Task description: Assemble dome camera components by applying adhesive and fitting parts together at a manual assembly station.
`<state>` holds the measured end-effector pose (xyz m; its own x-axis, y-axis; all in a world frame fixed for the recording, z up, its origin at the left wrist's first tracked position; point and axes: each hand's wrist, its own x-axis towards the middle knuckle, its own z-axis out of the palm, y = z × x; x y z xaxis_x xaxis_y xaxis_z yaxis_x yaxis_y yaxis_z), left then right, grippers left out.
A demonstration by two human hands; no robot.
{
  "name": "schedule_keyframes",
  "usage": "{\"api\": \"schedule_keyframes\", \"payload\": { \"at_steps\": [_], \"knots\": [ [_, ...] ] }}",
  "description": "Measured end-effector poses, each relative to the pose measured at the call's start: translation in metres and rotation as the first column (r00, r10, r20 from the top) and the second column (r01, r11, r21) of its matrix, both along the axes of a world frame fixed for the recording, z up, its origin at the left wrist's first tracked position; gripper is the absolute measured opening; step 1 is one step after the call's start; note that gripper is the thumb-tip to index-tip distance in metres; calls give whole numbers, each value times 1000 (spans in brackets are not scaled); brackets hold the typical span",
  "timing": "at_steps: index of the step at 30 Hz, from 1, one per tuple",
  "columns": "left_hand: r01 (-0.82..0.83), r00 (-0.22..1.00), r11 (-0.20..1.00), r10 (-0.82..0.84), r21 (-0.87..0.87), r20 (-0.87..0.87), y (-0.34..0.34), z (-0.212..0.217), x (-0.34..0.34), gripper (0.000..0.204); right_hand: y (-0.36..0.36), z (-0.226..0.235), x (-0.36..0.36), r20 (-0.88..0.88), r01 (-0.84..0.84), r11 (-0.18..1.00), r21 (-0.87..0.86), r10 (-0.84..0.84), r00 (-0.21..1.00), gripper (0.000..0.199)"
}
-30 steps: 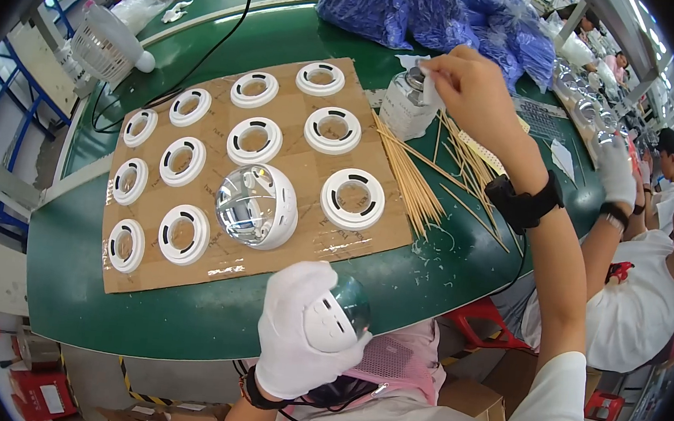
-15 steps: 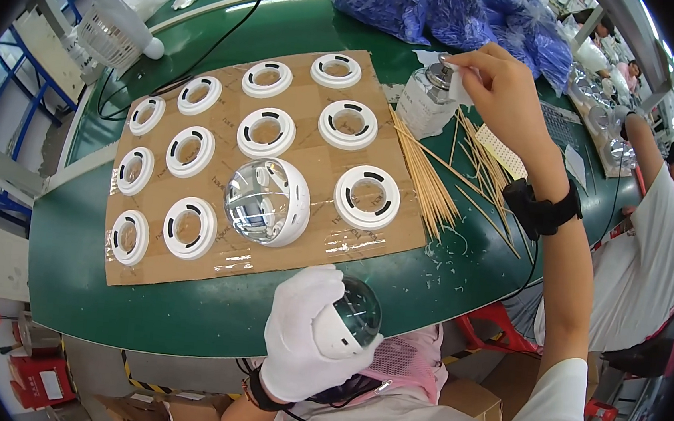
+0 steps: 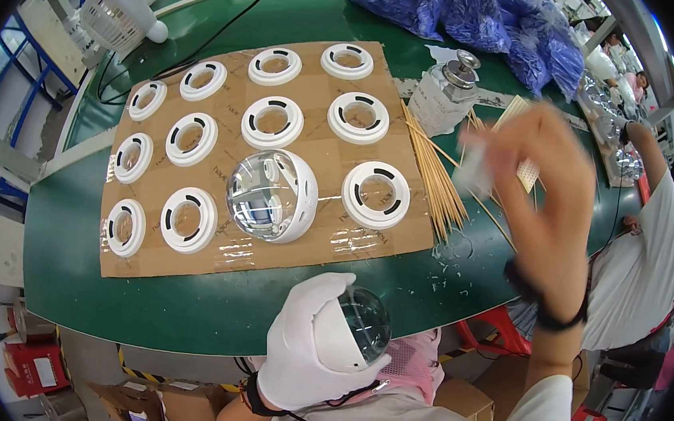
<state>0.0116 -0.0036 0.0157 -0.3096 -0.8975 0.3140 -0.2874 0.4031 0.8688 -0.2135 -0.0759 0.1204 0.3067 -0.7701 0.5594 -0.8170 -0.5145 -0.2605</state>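
- Eleven white rings (image 3: 272,122) in rows on cardboard (image 3: 334,154), left to centre of frame; one clear-domed white unit (image 3: 274,195) in the front row, third from left.
- Left hand (image 3: 300,340), gloved, lower centre: fingers wrapped round a white housing with a smoky clear dome (image 3: 367,324), dome facing right. Held at the front edge of the green table (image 3: 184,309).
- Right hand (image 3: 548,185), bare, right of centre, motion-blurred: fingers curled in, pinching a white wipe (image 3: 476,171); exact grip unclear.
- Metal-topped bottle (image 3: 441,101), upright, upper right of centre.
- Thin wooden sticks (image 3: 438,175), loose, beside the cardboard's right edge.
- Blue bags (image 3: 466,15), top right.
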Motion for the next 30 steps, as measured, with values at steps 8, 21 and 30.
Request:
{"api": "schedule_keyframes", "payload": {
  "at_steps": [8, 21, 30],
  "knots": [
    [39, 995, 999, -42, -37, -91, 2, -9, -3, 78, 75, -65, 45, 345, -337, 883, 326, 220, 912, 25],
    [71, 985, 997, -74, -26, -159, 2, -14, -1, 75, 74, -84, 39, 426, -540, 833, 120, 448, 786, 32],
    [82, 973, 995, -91, -49, -213, 0, -15, 1, 67, 71, -92, 41, 477, -572, 816, 86, 470, 743, 24]
  ]
}}
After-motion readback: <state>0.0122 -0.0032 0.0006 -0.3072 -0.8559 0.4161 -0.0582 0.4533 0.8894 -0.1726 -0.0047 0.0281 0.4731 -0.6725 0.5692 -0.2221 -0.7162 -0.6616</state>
